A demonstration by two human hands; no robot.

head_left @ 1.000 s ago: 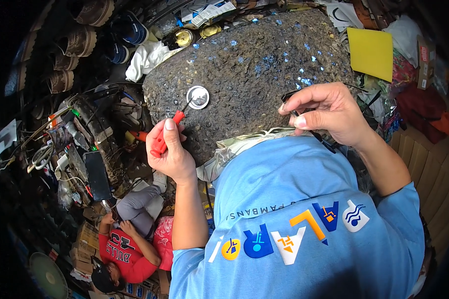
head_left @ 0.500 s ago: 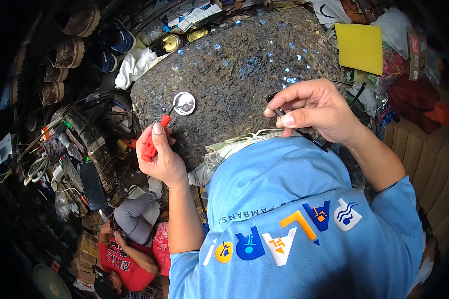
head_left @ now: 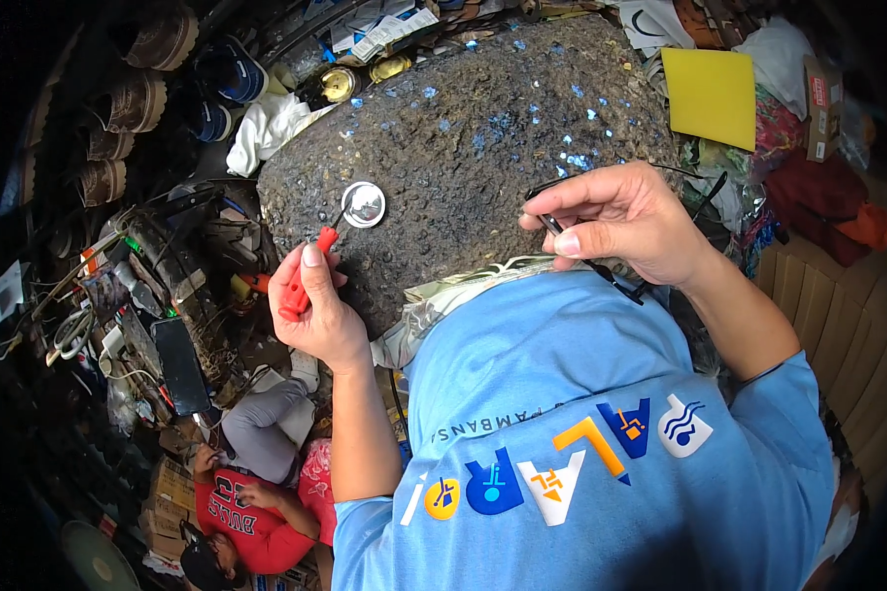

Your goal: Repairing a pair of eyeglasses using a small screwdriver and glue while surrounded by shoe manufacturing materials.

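My left hand (head_left: 317, 313) is closed round the red handle of a small screwdriver (head_left: 298, 294). Its thin dark shaft reaches up to a small round silver-and-white dish (head_left: 366, 205) lying on the rough stone-like block (head_left: 434, 148); whether the tip touches the dish I cannot tell. To the right, above the block's near side, my right hand (head_left: 626, 222) pinches a pair of black-framed eyeglasses (head_left: 552, 225) between thumb and fingers. Thin black arms of the glasses show beyond the hand on its right and below it. Part of the frame is hidden by the fingers.
Blue and white flecks dot the block. A yellow sheet (head_left: 710, 97) sits at the far right, a white cloth (head_left: 266, 130) and gold-coloured tins (head_left: 339, 85) at the far left. Shoes (head_left: 232, 74) line the left. A person in red (head_left: 256, 517) sits at the lower left.
My right hand has turned the eyeglasses slightly, so more of one black arm shows at the right. My left hand and the screwdriver stay put. The person in red has moved a hand.
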